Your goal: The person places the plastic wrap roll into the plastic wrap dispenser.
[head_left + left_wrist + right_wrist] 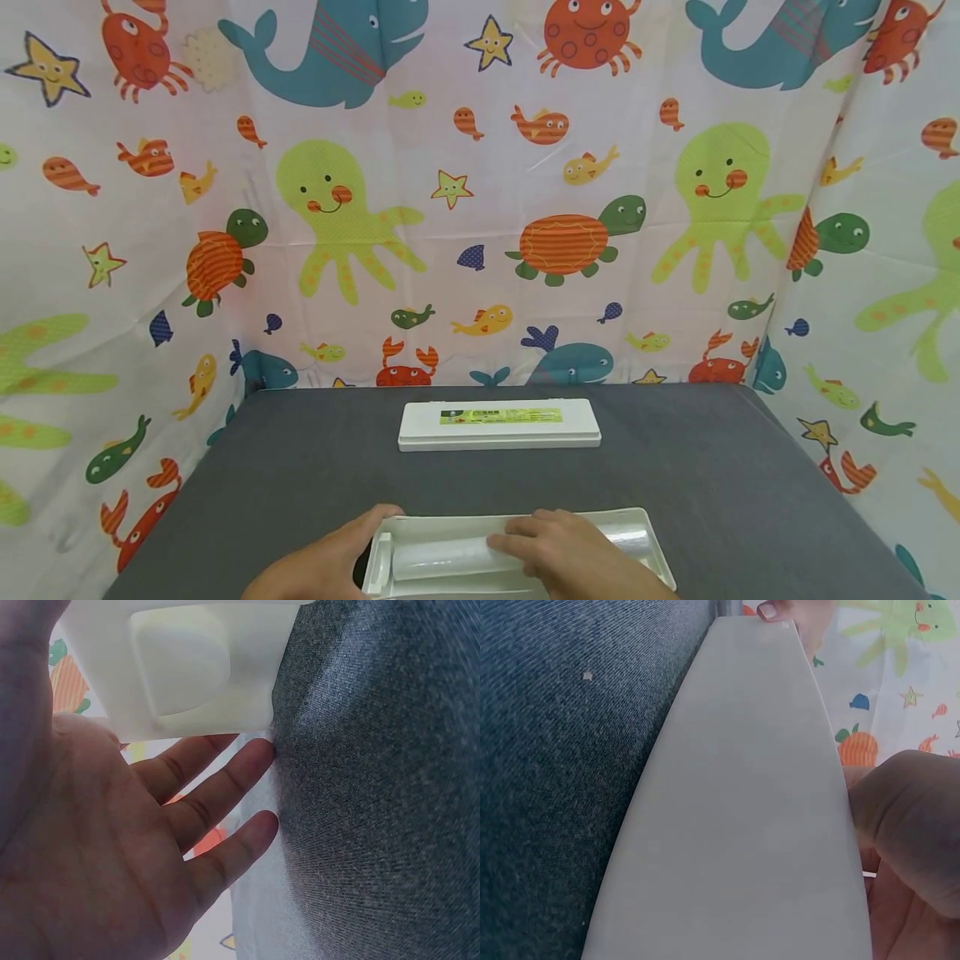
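Observation:
A long white open plastic box (652,521) sits near the front of the table with a translucent roll of plastic wrap (442,557) lying lengthwise in it. My left hand (322,558) grips the box's left end. In the left wrist view, that end wall (187,664) has a rounded recess, and three fingers (225,791) of the left hand extend beside it. Reaching over the near wall, my right hand (562,554) has its fingers bent over the middle of the roll. The right wrist view shows the box's smooth side (735,795), which hides the right fingertips.
Farther back on the grey table (315,467) lies a flat white lid (495,437) with a green-yellow label. A curtain (480,333) printed with sea animals hangs behind the table and along both sides.

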A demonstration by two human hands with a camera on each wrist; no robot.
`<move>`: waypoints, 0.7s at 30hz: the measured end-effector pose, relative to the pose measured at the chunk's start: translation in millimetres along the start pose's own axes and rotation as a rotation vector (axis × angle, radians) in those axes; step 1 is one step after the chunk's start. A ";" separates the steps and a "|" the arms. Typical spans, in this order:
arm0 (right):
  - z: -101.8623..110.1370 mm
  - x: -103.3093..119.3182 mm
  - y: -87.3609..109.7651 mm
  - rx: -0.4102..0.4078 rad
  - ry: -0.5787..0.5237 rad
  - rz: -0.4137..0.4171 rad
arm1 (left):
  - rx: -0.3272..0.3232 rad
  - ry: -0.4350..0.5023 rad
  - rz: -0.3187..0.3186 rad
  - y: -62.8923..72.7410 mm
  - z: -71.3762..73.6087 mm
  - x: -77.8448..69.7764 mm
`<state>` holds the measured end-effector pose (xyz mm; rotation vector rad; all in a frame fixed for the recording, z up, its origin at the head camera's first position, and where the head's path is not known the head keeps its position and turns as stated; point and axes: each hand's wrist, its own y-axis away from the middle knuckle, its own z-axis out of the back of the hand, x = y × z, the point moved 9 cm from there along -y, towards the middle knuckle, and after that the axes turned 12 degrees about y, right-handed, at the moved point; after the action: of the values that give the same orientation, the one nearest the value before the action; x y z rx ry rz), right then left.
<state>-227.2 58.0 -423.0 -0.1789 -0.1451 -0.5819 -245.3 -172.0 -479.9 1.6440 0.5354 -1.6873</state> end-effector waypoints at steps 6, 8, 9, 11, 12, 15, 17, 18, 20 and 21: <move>-0.3 2.9 -4.0 0.003 0.006 0.002 | -0.003 -0.018 -0.008 0.9 0.3 -1.0; -0.3 3.3 -4.8 0.001 0.002 0.002 | -0.005 -0.020 -0.009 0.9 0.6 -1.1; -0.1 3.5 -5.1 -0.003 0.002 0.004 | -0.003 -0.017 -0.009 0.9 0.7 -1.0; -0.3 3.3 -5.5 -0.003 -0.003 0.003 | -0.004 -0.022 -0.010 0.9 0.8 -1.1; -0.3 3.4 -5.6 -0.004 -0.002 0.004 | -0.004 -0.026 -0.012 0.9 0.9 -1.2; -0.7 3.7 -5.8 -0.005 -0.001 0.012 | -0.005 -0.036 -0.015 0.7 1.1 -1.3; -1.4 3.3 -6.0 -0.004 -0.002 0.014 | -0.005 -0.040 -0.015 0.6 1.3 -0.9; -1.6 3.2 -6.1 -0.003 -0.002 0.016 | -0.006 -0.039 -0.013 0.4 1.5 -0.5; -1.9 2.8 -6.2 -0.002 -0.005 0.015 | -0.008 -0.033 -0.006 0.1 2.3 0.3; -2.0 2.4 -6.3 0.000 -0.005 0.013 | -0.010 -0.032 -0.005 -0.1 2.8 0.5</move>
<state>-228.6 51.1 -423.7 -0.1812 -0.1485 -0.5683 -247.3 -174.0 -480.2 1.6073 0.5316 -1.7088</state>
